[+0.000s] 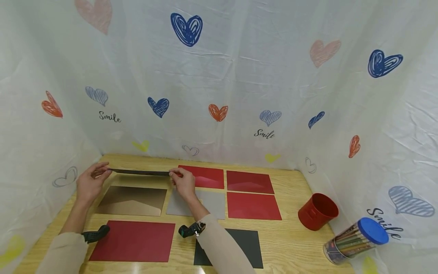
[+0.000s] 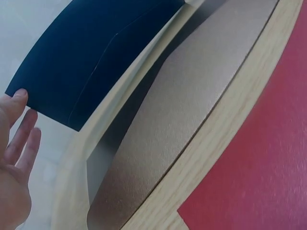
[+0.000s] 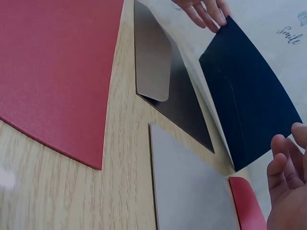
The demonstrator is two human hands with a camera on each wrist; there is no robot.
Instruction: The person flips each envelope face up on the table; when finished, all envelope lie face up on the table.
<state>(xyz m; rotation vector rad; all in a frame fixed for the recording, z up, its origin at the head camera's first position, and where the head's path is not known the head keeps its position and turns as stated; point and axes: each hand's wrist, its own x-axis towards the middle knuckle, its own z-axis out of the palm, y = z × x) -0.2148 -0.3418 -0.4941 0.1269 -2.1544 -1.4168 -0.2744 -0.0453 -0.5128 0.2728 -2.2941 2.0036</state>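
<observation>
Both hands hold a dark navy envelope (image 1: 140,172) by its two ends, raised above the back left of the table. My left hand (image 1: 90,182) pinches its left end, and my right hand (image 1: 184,184) pinches the right end. In the left wrist view, the envelope (image 2: 96,57) shows a faint flap line, with the left thumb on its corner. The right wrist view shows the right fingers at the other end of the envelope (image 3: 249,100). Below it lies a bronze-brown envelope (image 1: 131,196). A grey envelope (image 1: 213,201) lies partly under the right forearm.
Red envelopes (image 1: 254,205) lie in a group right of the grey one. A larger dark red envelope (image 1: 133,241) and a blackish one (image 1: 248,243) lie nearer the front. At right stand a red cup (image 1: 311,217) and a blue-lidded tub of pencils (image 1: 352,243). Printed curtains (image 1: 236,83) enclose the table.
</observation>
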